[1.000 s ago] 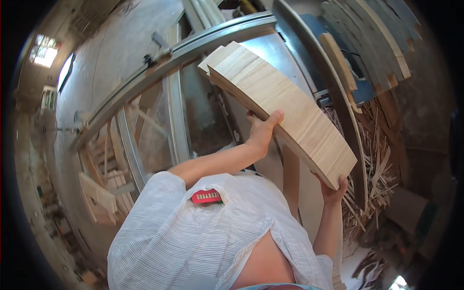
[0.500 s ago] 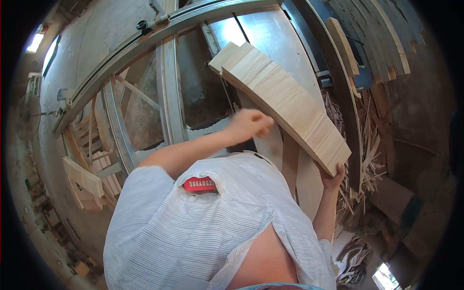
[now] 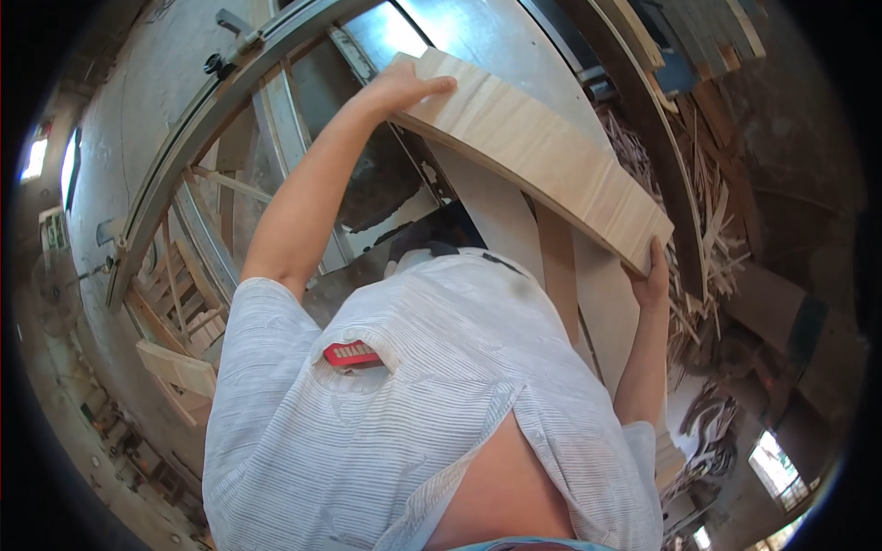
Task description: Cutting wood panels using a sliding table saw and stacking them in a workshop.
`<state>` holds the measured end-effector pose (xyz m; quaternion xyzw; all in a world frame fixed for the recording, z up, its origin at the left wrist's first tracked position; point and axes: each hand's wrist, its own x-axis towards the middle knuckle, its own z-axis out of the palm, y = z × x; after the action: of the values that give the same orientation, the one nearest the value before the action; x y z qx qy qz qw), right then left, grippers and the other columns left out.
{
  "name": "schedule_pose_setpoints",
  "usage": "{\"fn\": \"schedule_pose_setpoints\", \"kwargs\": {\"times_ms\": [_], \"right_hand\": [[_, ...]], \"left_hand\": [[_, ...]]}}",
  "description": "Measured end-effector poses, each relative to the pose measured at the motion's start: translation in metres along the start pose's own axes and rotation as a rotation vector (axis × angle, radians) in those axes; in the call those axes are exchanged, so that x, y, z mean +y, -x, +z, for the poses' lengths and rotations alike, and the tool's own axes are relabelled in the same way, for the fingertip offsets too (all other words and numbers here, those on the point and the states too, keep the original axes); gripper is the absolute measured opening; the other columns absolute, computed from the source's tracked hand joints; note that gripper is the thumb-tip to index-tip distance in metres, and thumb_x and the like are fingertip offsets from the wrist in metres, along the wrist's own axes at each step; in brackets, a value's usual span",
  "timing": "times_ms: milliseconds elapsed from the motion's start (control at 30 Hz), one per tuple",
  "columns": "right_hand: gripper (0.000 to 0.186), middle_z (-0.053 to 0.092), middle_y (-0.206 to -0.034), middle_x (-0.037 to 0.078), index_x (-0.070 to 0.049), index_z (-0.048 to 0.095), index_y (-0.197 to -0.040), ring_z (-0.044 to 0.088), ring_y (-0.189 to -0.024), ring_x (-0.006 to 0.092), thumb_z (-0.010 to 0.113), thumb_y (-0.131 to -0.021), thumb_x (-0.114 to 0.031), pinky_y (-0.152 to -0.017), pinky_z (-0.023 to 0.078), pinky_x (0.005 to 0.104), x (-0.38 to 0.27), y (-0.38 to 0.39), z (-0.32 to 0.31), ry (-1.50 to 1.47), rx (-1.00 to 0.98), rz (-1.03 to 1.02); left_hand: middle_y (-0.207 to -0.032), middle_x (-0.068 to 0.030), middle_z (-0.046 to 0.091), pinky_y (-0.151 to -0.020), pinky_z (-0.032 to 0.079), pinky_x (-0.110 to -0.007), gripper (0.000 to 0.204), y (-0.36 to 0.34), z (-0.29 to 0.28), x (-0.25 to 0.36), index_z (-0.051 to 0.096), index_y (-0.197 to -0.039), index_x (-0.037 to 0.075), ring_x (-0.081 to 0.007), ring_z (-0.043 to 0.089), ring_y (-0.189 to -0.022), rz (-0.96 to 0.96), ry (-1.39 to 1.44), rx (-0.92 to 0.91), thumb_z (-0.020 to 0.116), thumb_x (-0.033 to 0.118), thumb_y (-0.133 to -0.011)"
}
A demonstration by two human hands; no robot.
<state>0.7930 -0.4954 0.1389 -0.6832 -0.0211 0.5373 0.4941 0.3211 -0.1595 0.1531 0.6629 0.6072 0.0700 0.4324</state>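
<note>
A stack of pale wooden boards (image 3: pixel 542 147), pressed together edge to edge, lies slantwise over a shiny metal machine table (image 3: pixel 487 35). My left hand (image 3: pixel 401 89) grips its far left end, thumb over the top face and the other fingers hidden behind the end. At the near right end, my right hand (image 3: pixel 654 278) holds the lower corner, its thumb up against the end and its fingers out of sight underneath. The stack spans the space between both hands.
A metal rail frame (image 3: pixel 175 161) curves along the left. A dark beam (image 3: pixel 666 156) runs down the right, with wood offcuts (image 3: pixel 712 262) heaped beside it. More boards (image 3: pixel 694 37) are piled at the far right. Short wooden pieces (image 3: pixel 179 367) stand at the left.
My left hand has moved from above the near edge to the stack's far left end and taken hold there. My right hand keeps its hold. The view has shifted somewhat.
</note>
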Motion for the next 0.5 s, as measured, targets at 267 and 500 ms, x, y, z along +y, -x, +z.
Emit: {"fn": "schedule_pose_setpoints", "kwargs": {"times_ms": [267, 500], "right_hand": [[0.053, 0.069, -0.115, 0.003, -0.011, 0.056, -0.136, 0.067, -0.098, 0.017, 0.062, -0.1, -0.049, -0.077, 0.054, 0.0364, -0.022, -0.021, 0.001, 0.007, -0.026, -0.089], [0.053, 0.069, -0.118, 0.0, -0.014, 0.056, -0.139, 0.067, -0.099, 0.0144, 0.059, -0.101, -0.052, -0.076, 0.055, 0.0328, -0.07, -0.023, 0.018, 0.011, -0.134, -0.142]], "left_hand": [[-0.116, -0.0191, 0.07, -0.083, 0.054, -0.037, 0.087, -0.025, 0.001, -0.007, 0.063, -0.129, -0.008, -0.025, 0.07, -0.096, -0.058, 0.35, -0.048, 0.084, 0.058, -0.076], [-0.116, -0.0066, 0.071, -0.086, 0.056, -0.031, 0.058, -0.025, -0.055, 0.015, 0.065, -0.126, 0.0, -0.0128, 0.07, -0.098, 0.049, 0.757, -0.282, 0.074, 0.047, -0.093]]}}
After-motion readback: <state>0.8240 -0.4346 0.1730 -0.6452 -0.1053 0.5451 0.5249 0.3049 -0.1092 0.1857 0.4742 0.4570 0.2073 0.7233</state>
